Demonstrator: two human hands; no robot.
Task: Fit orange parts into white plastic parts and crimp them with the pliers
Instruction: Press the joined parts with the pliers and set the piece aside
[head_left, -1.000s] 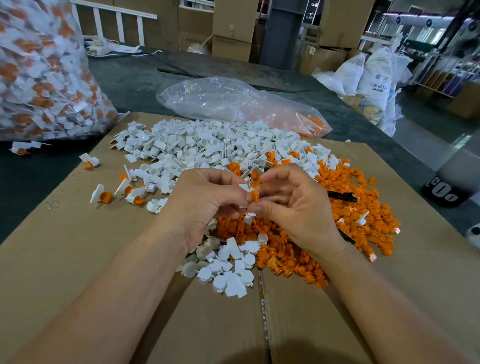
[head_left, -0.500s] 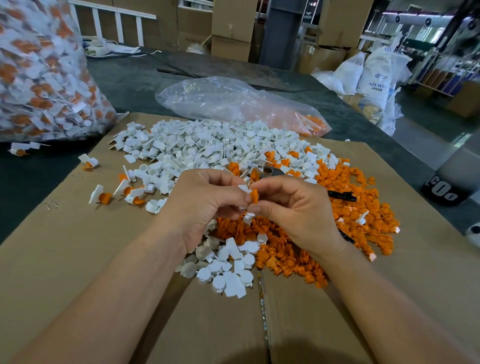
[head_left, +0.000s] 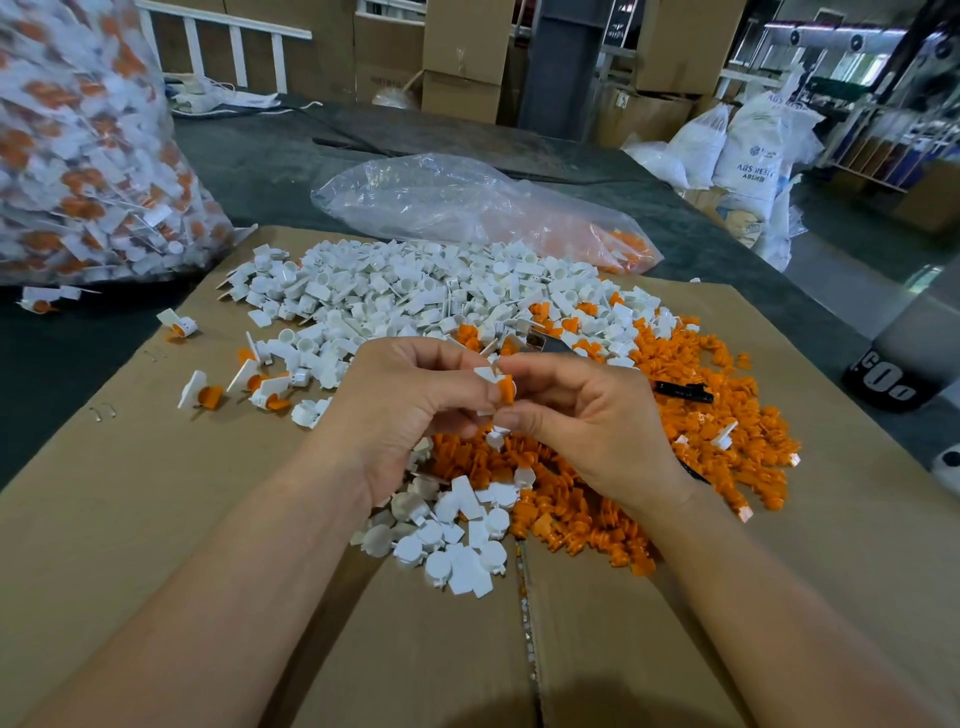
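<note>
Head view: 1 white part (head_left: 484, 373) pinched in left hand (head_left: 410, 410), 1 orange part (head_left: 505, 391) pinched in right hand (head_left: 592, 431).

Warehouse interior. Dark grey worktop (head_left: 249, 171) runs back to stacked cardboard boxes (head_left: 462, 57) and a grey column (head_left: 561, 67). White railing (head_left: 234, 47) far left. White sacks (head_left: 748, 150) on grey floor (head_left: 852, 291) at right, near metal racks (head_left: 883, 130). Daylight from far right.

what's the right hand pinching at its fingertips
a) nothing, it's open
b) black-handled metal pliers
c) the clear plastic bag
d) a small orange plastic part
d: the right hand pinches a small orange plastic part, pressed against the white plastic part that the left hand holds.
</note>
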